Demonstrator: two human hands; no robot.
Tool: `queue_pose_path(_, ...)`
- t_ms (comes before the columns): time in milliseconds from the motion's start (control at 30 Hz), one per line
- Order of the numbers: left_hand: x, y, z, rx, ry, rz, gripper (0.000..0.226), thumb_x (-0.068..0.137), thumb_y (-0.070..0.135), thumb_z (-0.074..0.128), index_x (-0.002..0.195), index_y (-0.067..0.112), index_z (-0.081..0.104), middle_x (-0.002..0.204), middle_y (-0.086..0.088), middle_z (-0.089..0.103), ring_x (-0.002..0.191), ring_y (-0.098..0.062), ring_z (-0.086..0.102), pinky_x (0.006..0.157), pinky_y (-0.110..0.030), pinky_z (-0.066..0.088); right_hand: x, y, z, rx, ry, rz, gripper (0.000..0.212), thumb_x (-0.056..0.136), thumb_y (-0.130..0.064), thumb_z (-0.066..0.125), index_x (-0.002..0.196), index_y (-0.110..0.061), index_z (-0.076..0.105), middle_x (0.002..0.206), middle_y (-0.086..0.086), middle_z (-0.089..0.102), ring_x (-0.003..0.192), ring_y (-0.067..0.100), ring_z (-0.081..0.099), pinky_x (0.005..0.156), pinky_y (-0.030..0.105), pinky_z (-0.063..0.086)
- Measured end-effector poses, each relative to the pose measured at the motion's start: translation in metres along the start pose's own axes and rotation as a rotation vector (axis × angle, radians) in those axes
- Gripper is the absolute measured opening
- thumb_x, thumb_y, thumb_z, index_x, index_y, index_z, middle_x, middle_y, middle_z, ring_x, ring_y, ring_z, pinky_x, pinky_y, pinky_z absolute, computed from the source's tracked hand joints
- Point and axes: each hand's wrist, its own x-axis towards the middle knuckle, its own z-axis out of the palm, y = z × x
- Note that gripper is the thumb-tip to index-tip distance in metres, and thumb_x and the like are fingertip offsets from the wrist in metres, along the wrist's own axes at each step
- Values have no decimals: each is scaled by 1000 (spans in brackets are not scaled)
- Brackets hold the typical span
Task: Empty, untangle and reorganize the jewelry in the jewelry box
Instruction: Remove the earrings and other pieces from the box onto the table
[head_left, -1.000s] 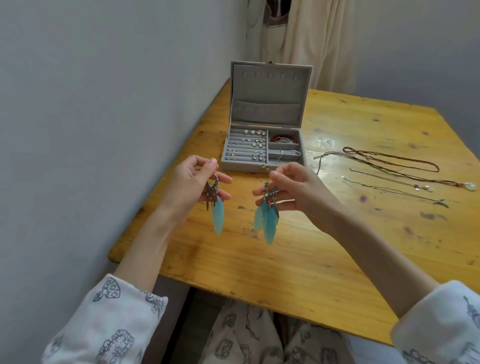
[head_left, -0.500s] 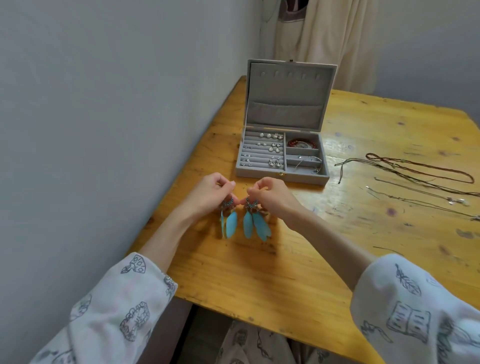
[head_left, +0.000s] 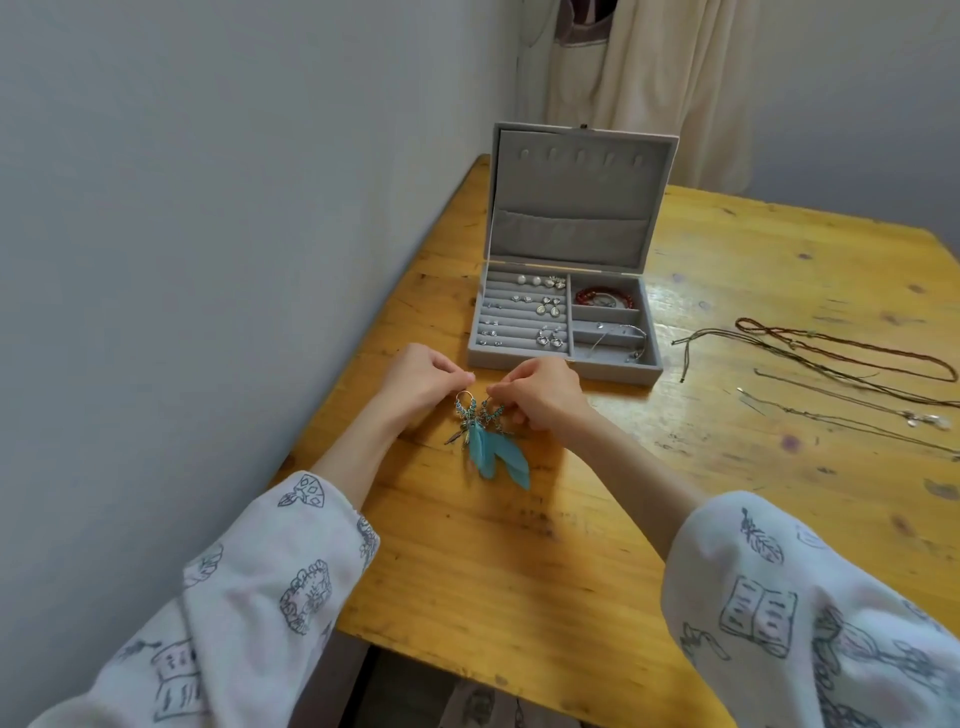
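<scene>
On the tabletop (head_left: 519, 571), left hand (head_left: 415, 382) and right hand (head_left: 543, 392) each pinch a feather earring (head_left: 493, 447) hook: light, soft feathers, best held by metal

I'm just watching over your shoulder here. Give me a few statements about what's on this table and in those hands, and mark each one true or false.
1. The jewelry box stands open with its lid upright. True.
2. Both hands are empty. False: the left hand and the right hand each pinch the top of a blue feather earring.
3. A red beaded bracelet lies in a right-side compartment of the box. True.
4. The necklaces are tucked into the lid pocket. False: they lie stretched out on the wooden table, right of the box.
5. The ring rows hold small silvery pieces. True.
</scene>
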Motion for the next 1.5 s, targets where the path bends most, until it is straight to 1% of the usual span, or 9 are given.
queue_pose_path(100, 3, -2, 3, 81, 33, 7, 13, 81, 29, 67, 87, 18, 71, 95, -1, 68, 97, -17, 58, 90, -38, 46, 4, 3, 6, -21, 56, -36, 13, 80, -23, 70, 83, -10, 68, 67, 3, 64, 50, 8, 59, 49, 19, 50)
queue_pose_path(267, 3, -4, 6, 145, 122, 50, 10, 79, 31, 69, 81, 25, 61, 93, 0, 66, 100, -21, 58, 96, -45, 43, 7, 10, 18, -126, 185, -130, 22, 81, -28, 67, 94, -10, 66, 97, 11, 67, 92, 25, 62, 82, 37, 52)
queue_pose_path(467, -15, -14, 4, 126, 91, 172, 23, 86, 30, 60, 107, 21, 60, 94, 5, 58, 97, -14, 54, 81, -28, 46, -3, 17, 10, -194, 171, -256, 28, 85, -26, 63, 108, -10, 63, 102, 7, 66, 95, 23, 60, 81, 31, 48)
queue_pose_path(667, -30, -29, 5, 265, 54, 249, 39, 87, 36, 56, 125, 31, 51, 118, 4, 48, 115, -12, 35, 102, -38, 34, -19, 30, 4, -322, 119, -336, 37, 85, -23, 63, 120, -12, 57, 97, 4, 61, 83, 14, 49, 73, 23, 36)
queue_pose_path(867, -26, -28, 2, 359, 22, 258, 39, 89, 33, 53, 129, 29, 50, 111, 4, 43, 113, -14, 32, 100, -35, 31, -25, 23, 17, -368, 75, -372, 24, 85, -14, 59, 108, -9, 65, 101, 12, 60, 96, 25, 52, 77, 28, 39)
queue_pose_path(1033, -25, -28, -3, 458, -8, 210, 44, 92, 32, 48, 136, 30, 41, 115, 0, 43, 113, -16, 30, 101, -36, 27, -22, 13, 25, -389, 93, -363, 19, 85, -12, 57, 99, -5, 68, 91, 11, 65, 84, 23, 55, 67, 30, 43)
queue_pose_path(1267, -26, -25, -9, 462, -70, 178, 43, 95, 27, 42, 138, 33, 35, 123, -1, 41, 120, -19, 29, 103, -39, 24, -25, 7, 20, -278, 60, -305, 32, 89, -17, 55, 120, -8, 58, 107, 13, 65, 94, 29, 62, 81, 33, 51)
queue_pose_path(1400, -17, -13, -18, 360, -10, 239, 43, 95, 27, 43, 137, 30, 36, 130, -2, 39, 123, -18, 31, 105, -39, 30, -22, -1, -7, -242, 100, -376, 24, 91, -18, 53, 110, -7, 64, 102, 11, 68, 88, 28, 65, 80, 42, 54)
queue_pose_path(1500, -1, 8, -19, 337, 4, 311, 39, 95, 25, 43, 134, 27, 41, 134, -2, 40, 123, -17, 36, 105, -37, 33, -8, -7, -32, -304, 191, -460, 24, 93, -20, 50, 107, -7, 65, 98, 9, 69, 90, 22, 63, 79, 31, 49)
